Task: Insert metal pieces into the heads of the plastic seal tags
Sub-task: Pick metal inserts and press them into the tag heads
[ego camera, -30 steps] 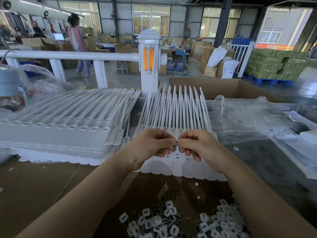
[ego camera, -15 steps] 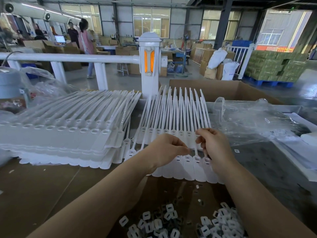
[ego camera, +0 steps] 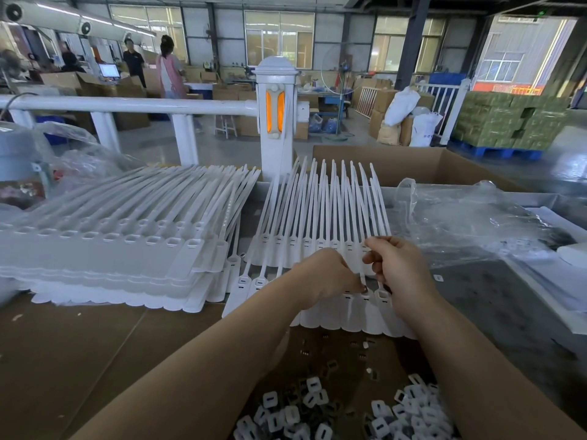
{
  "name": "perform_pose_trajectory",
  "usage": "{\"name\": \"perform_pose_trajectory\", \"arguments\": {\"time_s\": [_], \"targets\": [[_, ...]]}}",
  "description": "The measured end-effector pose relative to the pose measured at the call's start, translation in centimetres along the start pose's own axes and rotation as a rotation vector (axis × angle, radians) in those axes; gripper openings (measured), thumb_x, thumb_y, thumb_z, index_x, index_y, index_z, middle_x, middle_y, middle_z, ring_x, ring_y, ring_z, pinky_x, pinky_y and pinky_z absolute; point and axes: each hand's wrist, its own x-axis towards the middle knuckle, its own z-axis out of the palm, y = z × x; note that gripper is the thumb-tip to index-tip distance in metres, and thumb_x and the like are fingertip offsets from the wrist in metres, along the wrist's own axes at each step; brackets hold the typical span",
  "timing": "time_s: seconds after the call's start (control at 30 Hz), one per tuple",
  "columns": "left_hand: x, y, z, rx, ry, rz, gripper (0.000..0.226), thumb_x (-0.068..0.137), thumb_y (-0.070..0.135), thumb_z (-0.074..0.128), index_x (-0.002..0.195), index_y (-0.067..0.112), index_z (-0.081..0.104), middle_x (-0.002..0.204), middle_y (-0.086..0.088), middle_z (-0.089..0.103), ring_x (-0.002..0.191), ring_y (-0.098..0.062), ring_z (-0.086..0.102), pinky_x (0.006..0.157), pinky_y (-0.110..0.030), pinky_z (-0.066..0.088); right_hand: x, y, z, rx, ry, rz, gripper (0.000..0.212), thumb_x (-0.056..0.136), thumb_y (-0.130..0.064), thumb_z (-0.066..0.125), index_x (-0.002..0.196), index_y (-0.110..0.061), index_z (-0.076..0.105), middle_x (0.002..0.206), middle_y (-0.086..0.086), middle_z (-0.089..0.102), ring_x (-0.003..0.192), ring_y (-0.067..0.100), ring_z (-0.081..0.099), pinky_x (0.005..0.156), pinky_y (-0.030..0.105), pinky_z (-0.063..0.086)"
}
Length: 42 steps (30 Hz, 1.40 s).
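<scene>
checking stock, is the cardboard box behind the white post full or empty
Cannot tell. The cardboard box is open at the top, but only its inner walls show; the seal tags hide its floor.

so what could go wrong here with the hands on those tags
1. The left hand presses a small metal piece at a tag head; it might go in crooked or slip out.
2. The tags lie overlapped in a fan, and the right hand holds just one strap, so neighbours could shift and a head get skipped.
3. A dropped piece would be hard to find among the loose parts below.
</scene>
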Motion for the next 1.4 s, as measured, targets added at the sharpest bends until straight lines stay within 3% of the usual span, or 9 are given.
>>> {"name": "perform_pose_trajectory", "arguments": {"time_s": [0.17,0.33,0.47,0.57,0.77,0.87,0.97,1.13,1.4], "targets": [[0.6,0.7,-0.1,0.072,-0.036,-0.024,0.033,0.081,0.026,0.076,0.107,0.007,0.068,0.110,-0.010,0.067,0.101,-0.024,0.062,0.089,-0.036,0.052,0.3,0.1,-0.1,-0.014,-0.006,-0.019,0.012,0.095,-0.021,0.061,0.087,-0.016,0.067,0.062,-0.005,0.064,0.054,0.009,0.047,0.052,0.026,0.035],[0.7,1.5,-0.6,0.133,-0.056,-0.011,0.033,0.079,0.026,0.078,0.103,0.005,0.069,0.106,-0.011,0.066,0.090,-0.022,0.060,0.069,-0.028,0.047,0.2,0.0,-0.2,-0.026,-0.010,-0.023,0.012,0.096,-0.023,0.060,0.092,-0.016,0.068,0.066,-0.004,0.065,0.059,0.012,0.049,0.054,0.028,0.038],[0.4,1.6,-0.7,0.151,-0.035,0.005,0.035,0.078,0.026,0.080,0.105,0.007,0.070,0.106,-0.009,0.068,0.100,-0.025,0.063,0.091,-0.038,0.054,0.0,-0.2,-0.1,-0.026,-0.013,-0.034,0.011,0.096,-0.023,0.059,0.093,-0.016,0.068,0.065,-0.005,0.065,0.060,0.011,0.049,0.055,0.027,0.038],[0.1,0.9,-0.5,0.157,-0.009,0.078,0.027,0.078,0.029,0.081,0.100,0.014,0.074,0.100,-0.002,0.071,0.097,-0.020,0.064,0.093,-0.041,0.054,-0.1,-0.3,-0.1,-0.039,-0.016,-0.026,0.011,0.096,-0.023,0.059,0.093,-0.018,0.068,0.066,-0.005,0.065,0.059,0.011,0.048,0.052,0.027,0.037],[-0.8,-0.3,-0.5,0.259,0.090,0.266,0.013,0.083,0.035,0.075,0.091,0.025,0.073,0.081,0.012,0.065,0.077,-0.006,0.058,0.085,-0.036,0.054,-0.5,-0.6,0.0,-0.049,-0.022,-0.016,0.009,0.095,-0.023,0.059,0.092,-0.020,0.067,0.064,-0.006,0.065,0.059,0.012,0.048,0.049,0.027,0.038],[-1.3,-0.5,-0.3,0.312,0.129,0.384,0.008,0.088,0.029,0.070,0.095,0.026,0.075,0.085,0.013,0.067,0.079,-0.003,0.057,0.084,-0.031,0.054,-0.6,-0.7,0.0,-0.038,-0.024,-0.009,0.009,0.095,-0.022,0.059,0.091,-0.019,0.067,0.063,-0.006,0.065,0.057,0.011,0.047,0.047,0.026,0.037],[-1.8,-0.9,-0.1,0.415,0.182,0.512,0.013,0.092,0.029,0.066,0.100,0.028,0.076,0.093,0.012,0.068,0.078,-0.003,0.053,0.081,-0.027,0.049,-0.7,-0.7,0.0,-0.036,-0.019,-0.013,0.009,0.096,-0.022,0.060,0.093,-0.018,0.067,0.062,-0.006,0.066,0.059,0.011,0.050,0.054,0.027,0.039],[-2.3,-1.8,-0.6,0.532,0.214,0.735,0.015,0.093,0.029,0.066,0.103,0.030,0.077,0.088,0.010,0.064,0.078,-0.002,0.047,0.072,-0.021,0.037,-1.1,-0.7,0.0,-0.040,-0.025,-0.028,0.008,0.096,-0.022,0.059,0.093,-0.019,0.067,0.067,-0.005,0.066,0.061,0.011,0.051,0.055,0.027,0.037],[-2.7,-2.9,-1.0,0.383,0.167,0.686,0.018,0.093,0.027,0.067,0.109,0.029,0.076,0.088,0.021,0.054,0.080,0.002,0.051,0.074,-0.013,0.040,-1.4,-0.7,0.0,-0.017,-0.028,-0.026,0.009,0.097,-0.021,0.059,0.097,-0.018,0.067,0.069,-0.002,0.066,0.062,0.010,0.053,0.059,0.026,0.040]]}}
